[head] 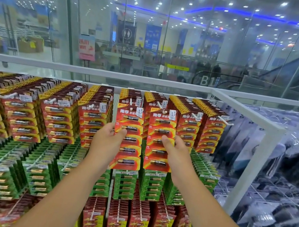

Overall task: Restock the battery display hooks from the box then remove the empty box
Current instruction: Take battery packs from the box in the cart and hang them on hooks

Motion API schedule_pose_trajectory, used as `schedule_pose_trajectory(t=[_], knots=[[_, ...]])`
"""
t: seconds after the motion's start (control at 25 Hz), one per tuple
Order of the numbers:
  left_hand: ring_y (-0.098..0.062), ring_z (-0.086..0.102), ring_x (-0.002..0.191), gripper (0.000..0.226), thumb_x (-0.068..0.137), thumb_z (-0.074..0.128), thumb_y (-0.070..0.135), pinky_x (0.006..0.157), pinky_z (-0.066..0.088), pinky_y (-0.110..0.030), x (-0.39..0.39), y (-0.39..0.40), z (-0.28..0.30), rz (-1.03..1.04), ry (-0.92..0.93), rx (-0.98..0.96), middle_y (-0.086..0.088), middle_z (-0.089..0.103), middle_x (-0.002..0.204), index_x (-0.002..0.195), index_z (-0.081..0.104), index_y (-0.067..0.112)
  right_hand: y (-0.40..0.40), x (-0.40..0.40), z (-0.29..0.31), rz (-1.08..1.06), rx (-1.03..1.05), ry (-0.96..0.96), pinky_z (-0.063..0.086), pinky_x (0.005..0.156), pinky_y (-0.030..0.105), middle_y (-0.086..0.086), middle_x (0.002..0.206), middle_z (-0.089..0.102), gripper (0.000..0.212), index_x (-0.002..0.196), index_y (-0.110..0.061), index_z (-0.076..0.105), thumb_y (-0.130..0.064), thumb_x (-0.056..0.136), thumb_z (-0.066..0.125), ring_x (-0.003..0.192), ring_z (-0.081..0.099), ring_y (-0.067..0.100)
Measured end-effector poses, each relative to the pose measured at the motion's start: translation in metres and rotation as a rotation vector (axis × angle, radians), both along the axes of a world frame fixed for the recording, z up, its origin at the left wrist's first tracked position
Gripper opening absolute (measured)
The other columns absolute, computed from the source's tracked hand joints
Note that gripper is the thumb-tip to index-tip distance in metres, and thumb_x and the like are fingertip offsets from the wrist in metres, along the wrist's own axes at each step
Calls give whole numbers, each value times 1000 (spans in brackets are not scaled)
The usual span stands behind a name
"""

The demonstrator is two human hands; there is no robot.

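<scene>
Two red battery cards sit at frame centre, one in each of our hands. Our left hand (107,142) pinches the left card (128,137) at its side edge, thumb in front; our right hand (175,151) pinches the right card (160,139) likewise. Each looks light, stiff and glossy-slick, so we judge edge grips right, steering the punched top onto its white hook (131,101). No box shows.

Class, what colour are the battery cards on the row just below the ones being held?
Green, clearest in the head view.
</scene>
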State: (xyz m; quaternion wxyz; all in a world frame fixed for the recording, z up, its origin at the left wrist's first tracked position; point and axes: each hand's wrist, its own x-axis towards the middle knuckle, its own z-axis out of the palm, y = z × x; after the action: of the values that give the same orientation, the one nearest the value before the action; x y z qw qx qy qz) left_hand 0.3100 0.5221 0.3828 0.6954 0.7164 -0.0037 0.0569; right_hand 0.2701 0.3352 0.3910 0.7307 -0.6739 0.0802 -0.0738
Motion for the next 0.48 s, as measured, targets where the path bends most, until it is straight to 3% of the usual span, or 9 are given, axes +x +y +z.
schedule_pose_trajectory(t=[0.08, 0.16, 0.24, 0.36, 0.48], knots=[[-26, 51, 141, 63, 101, 61, 45, 113, 46, -50, 9, -4, -3, 44, 7, 57, -4, 52, 155, 157, 44, 19, -3, 10, -2, -41, -16, 24, 50, 84, 27, -14, 118, 64, 27, 124, -24, 58, -44, 107, 52, 101, 59, 7], [-27, 48, 143, 60, 106, 58, 38, 115, 44, -47, 26, -8, -8, 79, 11, 75, -7, 49, 157, 158, 41, 14, -2, 24, -2, -103, -34, 20, 48, 70, 24, -14, 101, 63, 22, 111, -23, 62, -43, 107, 53, 88, 58, 4], [-27, 58, 134, 52, 105, 58, 39, 107, 53, -50, 42, -13, -9, 118, 34, 67, -6, 58, 148, 152, 49, 17, -1, 43, -3, -160, -43, 22, 49, 83, 34, -13, 100, 58, 21, 111, -22, 61, -42, 106, 56, 89, 56, 10], [-28, 70, 113, 33, 105, 56, 39, 84, 64, -53, 73, -19, -18, 168, 50, 69, 0, 70, 124, 134, 59, 23, 6, 73, -4, -224, -2, 40, 45, 88, 39, -13, 100, 55, 19, 116, -24, 56, -40, 105, 59, 89, 53, 10], [-27, 69, 110, 31, 104, 52, 45, 90, 60, -55, 96, -25, -30, 217, 49, 109, 5, 71, 122, 130, 59, 30, 13, 101, -11, -280, 5, 85, 57, 94, 50, -2, 112, 67, 30, 124, -24, 62, -44, 103, 60, 103, 64, 23]])
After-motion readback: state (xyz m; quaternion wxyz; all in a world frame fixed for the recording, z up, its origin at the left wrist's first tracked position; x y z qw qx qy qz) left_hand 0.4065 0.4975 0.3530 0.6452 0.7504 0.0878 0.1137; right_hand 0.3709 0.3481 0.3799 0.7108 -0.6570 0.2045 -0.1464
